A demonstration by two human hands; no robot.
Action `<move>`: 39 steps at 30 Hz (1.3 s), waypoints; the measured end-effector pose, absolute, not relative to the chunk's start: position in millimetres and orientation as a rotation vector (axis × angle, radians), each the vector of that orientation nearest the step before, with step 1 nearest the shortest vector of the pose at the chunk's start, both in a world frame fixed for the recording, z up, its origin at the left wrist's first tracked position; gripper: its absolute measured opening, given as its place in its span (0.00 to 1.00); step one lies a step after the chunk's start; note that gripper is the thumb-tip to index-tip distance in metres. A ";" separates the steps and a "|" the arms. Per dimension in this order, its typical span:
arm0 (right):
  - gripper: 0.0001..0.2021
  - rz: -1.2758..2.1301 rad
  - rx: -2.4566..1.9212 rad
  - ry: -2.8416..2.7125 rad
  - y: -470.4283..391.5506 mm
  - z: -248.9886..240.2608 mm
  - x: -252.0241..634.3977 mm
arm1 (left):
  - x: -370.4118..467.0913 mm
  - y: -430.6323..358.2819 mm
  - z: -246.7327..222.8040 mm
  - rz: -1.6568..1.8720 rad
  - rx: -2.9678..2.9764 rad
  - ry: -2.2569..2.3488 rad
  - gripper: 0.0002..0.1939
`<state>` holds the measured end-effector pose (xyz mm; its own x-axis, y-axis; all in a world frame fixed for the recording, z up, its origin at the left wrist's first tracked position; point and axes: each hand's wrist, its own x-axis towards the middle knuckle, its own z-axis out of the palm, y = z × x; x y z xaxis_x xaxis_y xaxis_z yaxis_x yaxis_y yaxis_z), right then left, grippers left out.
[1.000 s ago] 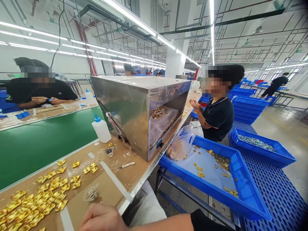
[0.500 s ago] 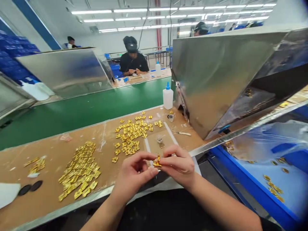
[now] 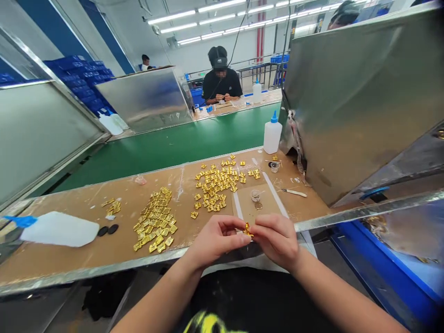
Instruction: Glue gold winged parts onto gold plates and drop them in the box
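A small shiny gold-coloured metal piece (image 3: 247,230) is held just past the table's front edge, between the fingertips of both hands. My left hand (image 3: 222,238) is closed, pinching it from the left with thumb and forefinger. From the right, my right hand (image 3: 277,238) pinches it too, its fingers partly hiding it. Beyond the hands, a small clear cup (image 3: 255,196) stands on a taped board (image 3: 243,200). Many like gold pieces (image 3: 218,182) lie loosely behind and left of it, and flat gold pieces (image 3: 156,222) form a second pile farther left.
A white bottle with a blue tip (image 3: 272,135) stands by the metal partition (image 3: 357,101). A craft knife (image 3: 294,192) lies at right. Another bottle (image 3: 58,229) lies on its side at left, near two black discs (image 3: 113,228). Behind the green belt (image 3: 166,143) sits a co-worker (image 3: 222,83).
My view has turned left, so the scene sits farther right and the whole lying bottle shows. Both hands still hold the gold piece, with the fingers slightly shifted around it.
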<state>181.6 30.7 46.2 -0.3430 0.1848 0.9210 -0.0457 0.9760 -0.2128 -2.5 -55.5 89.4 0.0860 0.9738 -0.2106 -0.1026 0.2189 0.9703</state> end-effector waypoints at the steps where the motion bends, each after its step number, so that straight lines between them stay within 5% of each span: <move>1: 0.05 0.237 -0.092 -1.917 30.5 41.5 180.4 | -3.5 -55.9 88.2 1.030 1.017 1.186 0.22; 9: 0.12 0.264 -0.136 -2.087 48.9 23.4 190.1 | -68.2 -54.1 84.5 0.957 1.376 1.804 0.22; 14: 0.04 0.395 -0.445 -1.932 87.9 9.5 205.2 | -160.4 -15.6 63.6 1.002 1.307 2.269 0.17; 24: 0.16 0.946 -0.889 -1.703 117.4 -8.8 207.6 | -215.3 12.0 24.9 0.720 1.395 2.287 0.16; 39: 0.19 1.036 -1.046 -1.717 125.9 -14.7 214.8 | -260.9 1.1 43.3 0.703 1.213 2.490 0.17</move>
